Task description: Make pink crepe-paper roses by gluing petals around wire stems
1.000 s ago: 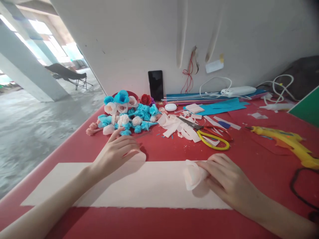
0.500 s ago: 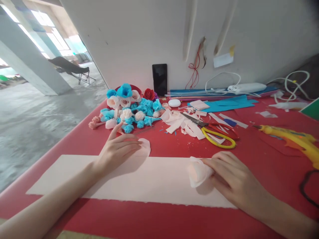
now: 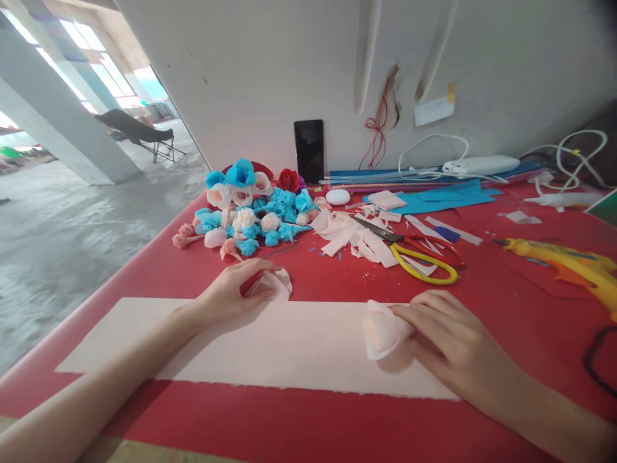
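Between the thumb and fingers of my left hand (image 3: 236, 286) is a pale pink paper petal (image 3: 282, 283), bunched near the fingertips, at the far edge of the long sheet. My right hand (image 3: 450, 341) pinches a pale pink paper flower (image 3: 383, 333), its cupped petals facing left, over the right part of that sheet. The long pale pink crepe paper sheet (image 3: 308, 347) lies flat under both hands. The flower's base is hidden behind my right fingers.
Blue, white and pink paper flowers (image 3: 245, 215) are heaped at the back left. Paper scraps (image 3: 347, 235), scissors (image 3: 419, 257) and a yellow glue gun (image 3: 563, 257) lie on the red tabletop (image 3: 270, 421). A phone (image 3: 309, 151) leans on the wall.
My left fingers, stretched flat over the petal before, have curled in and gathered it against the thumb. My right hand and the flower stay almost still.
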A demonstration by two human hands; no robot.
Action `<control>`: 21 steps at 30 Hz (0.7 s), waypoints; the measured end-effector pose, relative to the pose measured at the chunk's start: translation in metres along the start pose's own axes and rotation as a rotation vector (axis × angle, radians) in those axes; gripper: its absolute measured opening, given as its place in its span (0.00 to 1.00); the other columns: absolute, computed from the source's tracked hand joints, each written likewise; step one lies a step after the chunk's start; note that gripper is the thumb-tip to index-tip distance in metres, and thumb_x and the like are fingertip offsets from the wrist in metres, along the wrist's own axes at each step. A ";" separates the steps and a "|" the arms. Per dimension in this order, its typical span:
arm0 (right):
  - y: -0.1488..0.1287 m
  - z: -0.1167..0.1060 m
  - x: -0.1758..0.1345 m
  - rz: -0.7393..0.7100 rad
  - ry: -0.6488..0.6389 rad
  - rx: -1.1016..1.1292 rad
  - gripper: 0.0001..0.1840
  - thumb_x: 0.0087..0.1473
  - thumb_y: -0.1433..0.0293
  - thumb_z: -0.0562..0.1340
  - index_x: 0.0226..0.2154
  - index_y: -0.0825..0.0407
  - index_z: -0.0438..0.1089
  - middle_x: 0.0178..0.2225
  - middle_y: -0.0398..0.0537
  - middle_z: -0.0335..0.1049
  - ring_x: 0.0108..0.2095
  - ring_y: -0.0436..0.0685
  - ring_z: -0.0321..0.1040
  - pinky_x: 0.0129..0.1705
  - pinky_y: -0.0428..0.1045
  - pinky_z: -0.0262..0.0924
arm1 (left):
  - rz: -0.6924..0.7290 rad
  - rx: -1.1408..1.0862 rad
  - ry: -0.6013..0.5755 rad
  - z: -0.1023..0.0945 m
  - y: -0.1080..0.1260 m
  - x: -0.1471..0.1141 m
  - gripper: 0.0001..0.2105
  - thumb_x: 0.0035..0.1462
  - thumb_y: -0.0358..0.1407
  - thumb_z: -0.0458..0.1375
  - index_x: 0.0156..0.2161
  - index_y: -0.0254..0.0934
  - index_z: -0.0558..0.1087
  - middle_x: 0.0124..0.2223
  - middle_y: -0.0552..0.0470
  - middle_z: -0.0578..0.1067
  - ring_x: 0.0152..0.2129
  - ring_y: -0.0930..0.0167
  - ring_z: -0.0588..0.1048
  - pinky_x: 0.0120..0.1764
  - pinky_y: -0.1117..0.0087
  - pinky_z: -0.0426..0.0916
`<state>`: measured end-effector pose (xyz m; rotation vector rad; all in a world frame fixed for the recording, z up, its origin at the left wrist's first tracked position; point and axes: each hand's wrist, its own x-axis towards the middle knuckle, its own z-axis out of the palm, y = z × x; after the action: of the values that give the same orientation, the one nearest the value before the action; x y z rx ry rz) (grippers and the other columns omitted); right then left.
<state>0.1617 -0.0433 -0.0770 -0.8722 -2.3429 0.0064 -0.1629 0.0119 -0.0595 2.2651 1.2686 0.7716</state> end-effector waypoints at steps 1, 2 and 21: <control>0.000 0.000 0.000 0.001 0.001 0.003 0.09 0.59 0.79 0.51 0.42 0.60 0.62 0.32 0.50 0.63 0.35 0.56 0.56 0.38 0.50 0.51 | -0.030 -0.020 -0.018 0.000 0.000 0.001 0.06 0.53 0.34 0.56 0.37 0.36 0.72 0.36 0.49 0.77 0.33 0.70 0.74 0.38 0.71 0.69; 0.000 0.000 0.000 0.002 0.002 0.007 0.09 0.59 0.79 0.51 0.42 0.60 0.62 0.32 0.50 0.63 0.35 0.57 0.56 0.38 0.51 0.51 | -0.058 -0.040 -0.036 0.000 0.000 0.001 0.05 0.53 0.34 0.56 0.35 0.36 0.72 0.35 0.50 0.76 0.33 0.70 0.74 0.38 0.71 0.68; -0.010 -0.038 0.020 0.357 0.096 0.429 0.11 0.62 0.63 0.52 0.37 0.50 0.67 0.32 0.43 0.68 0.32 0.49 0.67 0.33 0.39 0.64 | -0.240 -0.396 0.149 -0.010 0.088 0.043 0.09 0.49 0.39 0.61 0.35 0.38 0.70 0.30 0.56 0.72 0.28 0.73 0.72 0.27 0.80 0.67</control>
<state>0.1656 -0.0473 -0.0336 -1.0255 -1.9602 0.5787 -0.0958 0.0074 0.0126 1.7356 1.2901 1.0132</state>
